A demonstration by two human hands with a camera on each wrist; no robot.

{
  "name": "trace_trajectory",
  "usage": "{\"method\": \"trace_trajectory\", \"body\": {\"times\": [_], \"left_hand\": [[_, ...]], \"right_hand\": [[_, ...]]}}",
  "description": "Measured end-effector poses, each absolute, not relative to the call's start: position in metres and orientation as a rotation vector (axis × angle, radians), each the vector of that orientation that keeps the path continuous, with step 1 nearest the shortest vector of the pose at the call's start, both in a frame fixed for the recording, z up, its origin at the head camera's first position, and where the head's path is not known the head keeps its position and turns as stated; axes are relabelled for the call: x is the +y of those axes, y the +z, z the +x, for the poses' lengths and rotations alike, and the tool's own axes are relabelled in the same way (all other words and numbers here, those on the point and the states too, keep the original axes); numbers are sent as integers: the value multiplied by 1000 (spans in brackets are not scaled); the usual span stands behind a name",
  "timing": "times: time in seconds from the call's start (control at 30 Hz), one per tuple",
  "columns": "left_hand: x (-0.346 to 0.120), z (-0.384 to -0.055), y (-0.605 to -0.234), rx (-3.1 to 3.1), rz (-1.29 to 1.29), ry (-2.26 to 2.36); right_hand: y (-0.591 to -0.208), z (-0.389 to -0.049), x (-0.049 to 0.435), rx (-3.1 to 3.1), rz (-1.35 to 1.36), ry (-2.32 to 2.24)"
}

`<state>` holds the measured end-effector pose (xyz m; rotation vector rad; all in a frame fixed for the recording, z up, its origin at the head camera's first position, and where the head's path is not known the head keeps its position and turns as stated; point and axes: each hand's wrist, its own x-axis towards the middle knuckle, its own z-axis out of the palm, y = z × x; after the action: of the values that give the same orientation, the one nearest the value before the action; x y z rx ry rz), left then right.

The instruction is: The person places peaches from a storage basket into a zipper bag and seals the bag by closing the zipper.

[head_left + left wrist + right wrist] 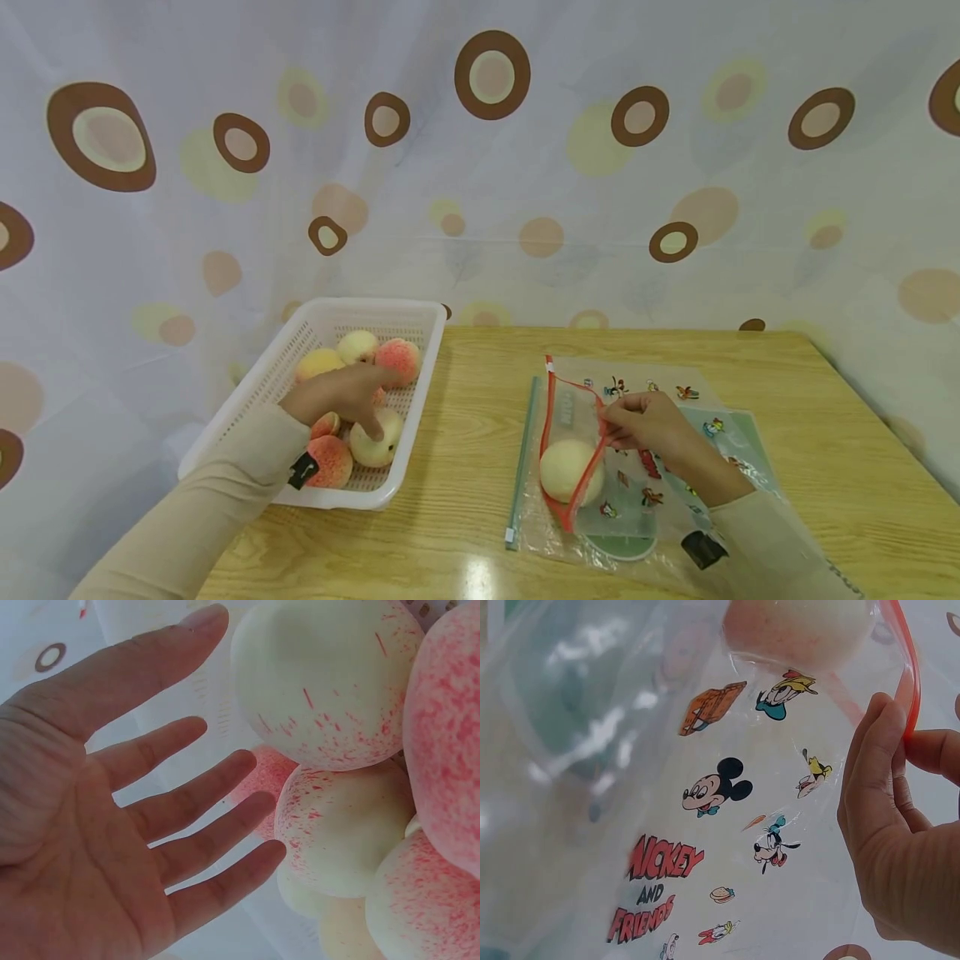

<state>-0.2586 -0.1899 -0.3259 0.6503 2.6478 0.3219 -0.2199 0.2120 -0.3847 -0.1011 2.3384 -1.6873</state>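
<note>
My left hand [341,396] is over the white plastic basket [432,367], fingers spread above the peaches. In the left wrist view the palm and straight fingers hold nothing, close beside a pale peach [326,682] with red flecks. Several red, cream and yellowish peaches lie in the basket, partly hidden by the hand. My right hand [648,425] pinches the red zip edge [909,682] of a clear plastic bag [727,900] printed with cartoon figures. The bag's mouth gapes toward the left, and a pale peach [570,472] sits just inside it.
Under the bag lies another clear bag with a green zip strip [522,467] and green panels. The wooden table [465,433] extends between basket and bags. Behind it hangs a pale curtain [487,183] patterned with brown rings.
</note>
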Motion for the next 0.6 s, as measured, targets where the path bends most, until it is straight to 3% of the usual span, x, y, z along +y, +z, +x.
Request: {"method": "trace_trajectory", "body": {"times": [0.6], "left_hand": [[-177, -260, -333, 2519, 523, 112]], "right_hand": [[-386, -217, 211, 2331, -102, -1707]]}}
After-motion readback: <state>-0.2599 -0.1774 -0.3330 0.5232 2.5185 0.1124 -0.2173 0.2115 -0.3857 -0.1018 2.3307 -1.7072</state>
